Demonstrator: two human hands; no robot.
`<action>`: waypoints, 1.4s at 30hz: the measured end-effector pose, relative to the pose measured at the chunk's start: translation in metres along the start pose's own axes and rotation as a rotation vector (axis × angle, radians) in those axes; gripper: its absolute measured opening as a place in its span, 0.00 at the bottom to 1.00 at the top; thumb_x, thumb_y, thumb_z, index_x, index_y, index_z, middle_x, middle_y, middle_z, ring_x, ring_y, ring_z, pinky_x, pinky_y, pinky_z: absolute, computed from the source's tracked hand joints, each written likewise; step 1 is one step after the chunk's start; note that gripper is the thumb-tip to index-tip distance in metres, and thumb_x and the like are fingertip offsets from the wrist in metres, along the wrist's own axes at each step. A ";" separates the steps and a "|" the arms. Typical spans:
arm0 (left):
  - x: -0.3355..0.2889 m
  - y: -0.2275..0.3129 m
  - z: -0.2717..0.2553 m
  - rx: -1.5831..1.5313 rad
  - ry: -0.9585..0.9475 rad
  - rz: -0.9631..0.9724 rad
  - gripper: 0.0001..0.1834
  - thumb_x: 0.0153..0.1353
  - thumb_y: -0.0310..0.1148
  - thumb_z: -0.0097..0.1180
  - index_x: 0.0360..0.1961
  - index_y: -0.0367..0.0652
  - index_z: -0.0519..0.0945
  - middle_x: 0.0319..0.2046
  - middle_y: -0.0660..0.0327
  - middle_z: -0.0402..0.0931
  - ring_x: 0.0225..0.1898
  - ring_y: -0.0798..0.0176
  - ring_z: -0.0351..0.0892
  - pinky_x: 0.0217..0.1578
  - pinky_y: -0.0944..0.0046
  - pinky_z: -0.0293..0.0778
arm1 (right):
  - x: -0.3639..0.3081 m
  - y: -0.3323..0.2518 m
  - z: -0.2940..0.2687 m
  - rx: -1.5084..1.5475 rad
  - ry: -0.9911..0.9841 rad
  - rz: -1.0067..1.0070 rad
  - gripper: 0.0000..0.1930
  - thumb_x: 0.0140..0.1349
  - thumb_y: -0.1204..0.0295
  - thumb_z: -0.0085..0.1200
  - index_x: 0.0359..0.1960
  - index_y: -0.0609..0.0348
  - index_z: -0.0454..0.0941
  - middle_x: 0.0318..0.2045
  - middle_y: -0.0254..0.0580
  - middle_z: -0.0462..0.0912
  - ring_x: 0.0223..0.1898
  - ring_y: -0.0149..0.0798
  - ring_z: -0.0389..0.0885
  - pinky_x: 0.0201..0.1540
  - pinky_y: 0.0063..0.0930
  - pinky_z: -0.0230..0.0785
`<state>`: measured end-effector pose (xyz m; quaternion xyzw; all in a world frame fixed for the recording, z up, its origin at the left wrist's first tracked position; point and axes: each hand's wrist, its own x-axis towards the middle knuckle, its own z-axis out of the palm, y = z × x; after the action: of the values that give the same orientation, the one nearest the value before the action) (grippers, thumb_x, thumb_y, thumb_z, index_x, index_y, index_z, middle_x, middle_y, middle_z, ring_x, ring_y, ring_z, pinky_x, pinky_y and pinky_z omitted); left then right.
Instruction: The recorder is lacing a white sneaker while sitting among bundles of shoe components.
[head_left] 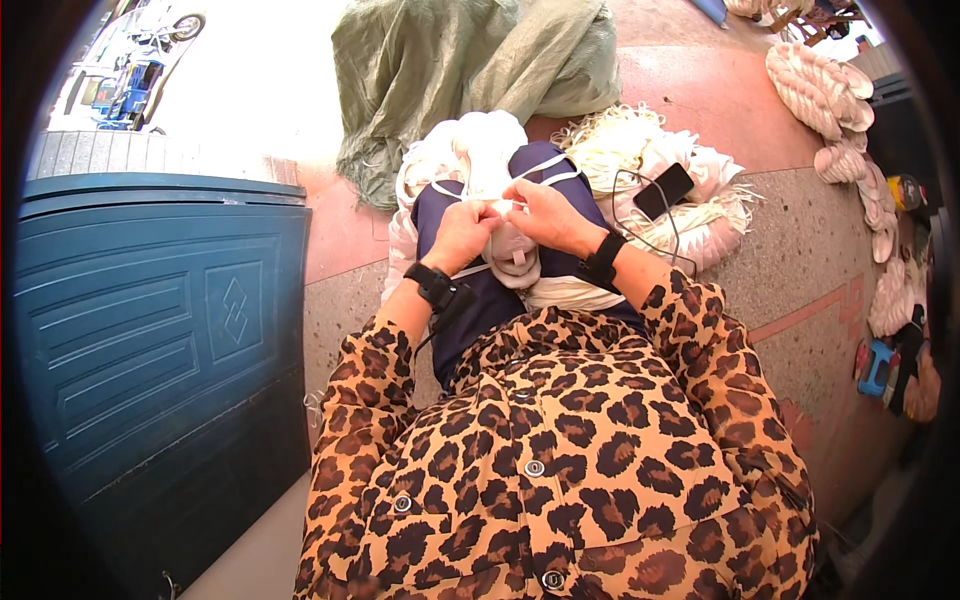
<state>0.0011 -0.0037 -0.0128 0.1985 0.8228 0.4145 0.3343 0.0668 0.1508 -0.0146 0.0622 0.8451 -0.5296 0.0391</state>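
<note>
My left hand (pixel 466 233) and my right hand (pixel 552 218) meet above my lap, fingertips close together. Both are pinched on a thin white strip (pixel 507 206); its exact kind is too small to make out. Beneath and beyond them, a bulky white bundle of yarn or fabric (pixel 484 140) rests between my knees, partly hidden by my hands. White cord (pixel 556 163) runs over my right thigh, with another loop across the left one. A dark band sits on each wrist.
Right of my knees, a black phone (pixel 664 191) with a cable lies on a heap of cream fringed yarn (pixel 640 150). A green woven sack (pixel 470 60) stands ahead. A blue panelled door (pixel 160 300) is at left. Twisted white skeins (pixel 815 88) and a person's hand (pixel 922 390) are at right.
</note>
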 end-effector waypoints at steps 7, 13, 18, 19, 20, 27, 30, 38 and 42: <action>-0.007 -0.003 0.016 0.499 0.345 0.349 0.09 0.51 0.29 0.47 0.31 0.36 0.75 0.26 0.46 0.75 0.30 0.44 0.75 0.32 0.52 0.70 | -0.007 0.012 0.009 -0.159 0.129 -0.053 0.12 0.52 0.75 0.46 0.40 0.60 0.70 0.29 0.55 0.77 0.34 0.52 0.76 0.36 0.40 0.68; -0.003 0.003 0.021 0.310 0.292 0.154 0.10 0.52 0.26 0.46 0.36 0.38 0.70 0.27 0.46 0.75 0.32 0.43 0.75 0.34 0.51 0.69 | -0.011 0.003 0.011 -0.178 0.113 -0.046 0.13 0.51 0.75 0.48 0.40 0.60 0.70 0.30 0.54 0.77 0.35 0.52 0.76 0.36 0.40 0.68; -0.002 0.007 0.015 0.462 0.316 0.278 0.11 0.51 0.28 0.49 0.38 0.42 0.73 0.27 0.48 0.75 0.32 0.45 0.75 0.32 0.54 0.70 | 0.002 0.018 0.007 -0.087 0.107 -0.082 0.12 0.51 0.76 0.49 0.40 0.61 0.70 0.31 0.55 0.77 0.36 0.51 0.76 0.36 0.37 0.68; -0.002 0.011 0.013 0.464 0.313 0.283 0.11 0.51 0.28 0.49 0.38 0.42 0.73 0.27 0.48 0.75 0.32 0.45 0.75 0.32 0.54 0.70 | 0.005 0.022 0.000 -0.016 0.134 -0.099 0.12 0.52 0.76 0.49 0.39 0.62 0.71 0.30 0.54 0.77 0.35 0.47 0.77 0.36 0.34 0.68; -0.004 0.019 0.008 0.555 0.372 0.413 0.11 0.50 0.28 0.50 0.37 0.41 0.74 0.24 0.51 0.75 0.30 0.48 0.75 0.31 0.55 0.70 | 0.009 0.023 -0.006 0.057 0.152 -0.119 0.11 0.52 0.76 0.48 0.39 0.62 0.71 0.30 0.53 0.77 0.34 0.44 0.78 0.36 0.31 0.68; 0.024 0.063 -0.003 0.047 0.081 0.226 0.12 0.54 0.34 0.52 0.26 0.34 0.78 0.19 0.58 0.75 0.22 0.67 0.72 0.27 0.68 0.67 | 0.019 0.013 -0.040 0.516 0.204 0.183 0.13 0.59 0.67 0.44 0.28 0.67 0.71 0.24 0.42 0.75 0.27 0.31 0.71 0.31 0.24 0.65; 0.030 0.107 -0.012 -0.278 0.046 0.263 0.10 0.56 0.32 0.53 0.27 0.33 0.77 0.21 0.68 0.73 0.25 0.76 0.68 0.29 0.75 0.65 | 0.010 0.033 -0.028 0.329 0.246 0.254 0.19 0.61 0.61 0.39 0.20 0.65 0.68 0.21 0.44 0.72 0.24 0.36 0.69 0.28 0.27 0.63; 0.029 0.086 -0.044 -0.449 0.093 0.166 0.07 0.56 0.31 0.53 0.28 0.38 0.77 0.21 0.68 0.73 0.22 0.78 0.65 0.24 0.77 0.61 | -0.009 0.015 0.004 -0.111 0.057 -0.050 0.09 0.50 0.73 0.49 0.29 0.63 0.78 0.28 0.57 0.77 0.34 0.51 0.76 0.38 0.37 0.68; 0.026 0.085 -0.053 -0.462 0.140 0.121 0.06 0.55 0.29 0.52 0.25 0.36 0.76 0.20 0.67 0.73 0.22 0.75 0.67 0.26 0.75 0.64 | -0.009 0.013 0.002 -0.122 0.074 0.028 0.09 0.50 0.71 0.49 0.29 0.63 0.78 0.27 0.55 0.78 0.33 0.50 0.77 0.38 0.37 0.68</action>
<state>-0.0505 0.0318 0.0696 0.1365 0.7138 0.6238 0.2876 0.0780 0.1538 -0.0255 0.0910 0.8756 -0.4740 0.0192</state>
